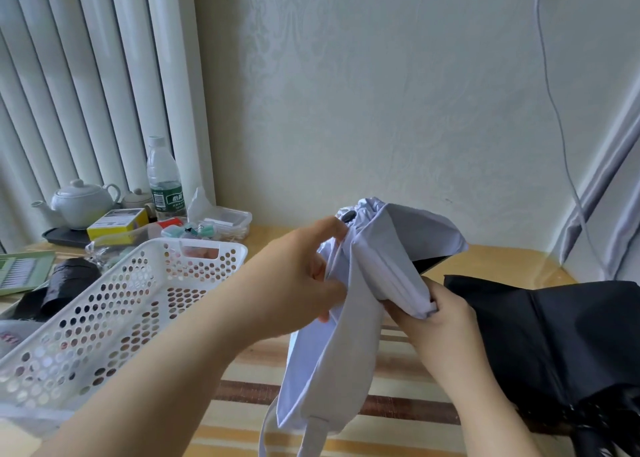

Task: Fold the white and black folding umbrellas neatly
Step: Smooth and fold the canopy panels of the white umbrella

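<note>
We see a pale wall (346,93) with a faint embossed pattern across the far side. At far left, white vertical blinds (69,75) let in soft daylight. On the right, a grey curtain (595,207) hangs, with a thin cable (554,110) running down the wall beside it. Below lies a glossy wooden table (502,266), and nearer to us a striped cloth (398,404) in brown and cream.

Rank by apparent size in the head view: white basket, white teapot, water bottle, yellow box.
1. white basket, though it sits nearest the camera.
2. white teapot and water bottle: look alike, not ranked.
3. yellow box.
</note>
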Motion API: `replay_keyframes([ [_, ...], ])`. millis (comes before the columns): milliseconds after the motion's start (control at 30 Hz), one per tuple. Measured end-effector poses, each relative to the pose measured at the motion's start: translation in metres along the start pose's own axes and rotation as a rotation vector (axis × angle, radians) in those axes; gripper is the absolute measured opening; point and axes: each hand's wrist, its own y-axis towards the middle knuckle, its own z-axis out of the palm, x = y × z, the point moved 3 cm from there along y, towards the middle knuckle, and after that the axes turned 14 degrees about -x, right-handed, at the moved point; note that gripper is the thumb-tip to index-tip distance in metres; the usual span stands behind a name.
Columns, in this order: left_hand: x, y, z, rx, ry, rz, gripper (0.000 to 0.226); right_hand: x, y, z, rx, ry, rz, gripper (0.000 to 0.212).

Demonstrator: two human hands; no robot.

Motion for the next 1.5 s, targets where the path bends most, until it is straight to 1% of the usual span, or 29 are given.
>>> replay_keyframes([
  [67,0.003,0.000,0.002,-0.013,0.082,0.044,0.020,-0.002,-0.001,0.000,-0.009,0.026,0.003,0.032],
  [133,0.007,-0.003,0.008,-0.044,0.117,0.089,0.004,-0.001,-0.001,-0.005,-0.078,0.016,-0.048,0.038],
  [167,0.010,-0.006,0.011,-0.053,0.105,0.098,0.003,-0.002,-0.002,-0.007,-0.092,0.021,-0.047,0.038],
  [233,0.017,-0.013,0.015,-0.099,0.031,0.102,0.009,-0.002,-0.002,-0.008,-0.066,0.068,0.010,0.035],
  [300,0.023,-0.021,0.014,-0.250,-0.110,0.090,0.015,-0.007,-0.002,-0.007,-0.034,0.148,0.169,0.030],
  [367,0.026,-0.027,0.012,-0.374,-0.209,0.067,0.027,-0.012,-0.002,-0.013,-0.082,0.271,0.322,0.029],
  [400,0.028,-0.027,0.013,-0.393,-0.248,0.045,0.029,-0.014,0.000,-0.017,-0.119,0.296,0.327,0.029],
  [500,0.025,-0.021,0.010,-0.466,-0.295,0.029,0.020,-0.008,0.004,-0.031,-0.147,0.200,0.197,0.032],
  [533,0.020,-0.018,0.008,-0.465,-0.310,0.051,0.017,-0.006,0.004,-0.032,-0.136,0.179,0.172,0.033],
  [600,0.007,-0.012,0.009,-0.380,-0.314,0.115,0.015,-0.001,0.003,-0.030,-0.107,0.141,0.153,0.032],
  [667,-0.004,-0.008,0.012,-0.313,-0.231,0.170,0.028,0.005,0.003,-0.027,-0.102,0.100,0.076,0.031],
  [700,-0.008,-0.006,0.013,-0.305,-0.174,0.189,0.033,0.007,0.003,-0.026,-0.110,0.082,0.023,0.034],
  [767,-0.013,-0.001,0.013,-0.322,-0.095,0.198,0.030,0.010,0.002,-0.024,-0.120,0.033,-0.079,0.043],
  [833,-0.012,0.002,0.014,-0.361,-0.088,0.195,0.022,0.010,0.001,-0.023,-0.139,-0.010,-0.170,0.052],
  [900,-0.011,0.005,0.016,-0.382,-0.105,0.184,0.015,0.007,0.003,-0.023,-0.155,-0.023,-0.214,0.052],
  [967,-0.009,0.009,0.016,-0.357,-0.167,0.147,0.013,0.007,0.003,-0.023,-0.149,0.005,-0.207,0.048],
  [1033,-0.007,0.013,0.015,-0.319,-0.229,0.102,0.017,0.009,0.003,-0.023,-0.153,-0.052,-0.300,0.057],
  [1133,-0.007,0.017,0.014,-0.292,-0.201,0.123,0.014,0.010,0.003,-0.024,-0.182,-0.095,-0.398,0.067],
  [1200,-0.006,0.018,0.013,-0.236,-0.195,0.102,0.013,0.010,0.003,-0.027,-0.189,-0.093,-0.426,0.069],
  [1233,-0.005,0.018,0.014,-0.183,-0.205,0.083,0.014,0.011,0.004,-0.029,-0.200,-0.084,-0.438,0.072],
  [1300,-0.003,0.018,0.017,-0.075,-0.203,0.073,0.025,0.013,0.002,-0.034,-0.259,-0.082,-0.487,0.073],
  [1333,-0.004,0.017,0.019,-0.055,-0.188,0.091,0.033,0.015,0.001,-0.034,-0.259,-0.069,-0.471,0.071],
  [1400,-0.005,0.015,0.019,-0.100,-0.141,0.138,0.042,0.014,0.001,-0.031,-0.252,-0.022,-0.409,0.065],
  [1500,-0.007,0.007,0.016,-0.198,-0.143,0.188,0.042,0.005,0.005,-0.027,-0.179,0.058,-0.123,0.041],
])
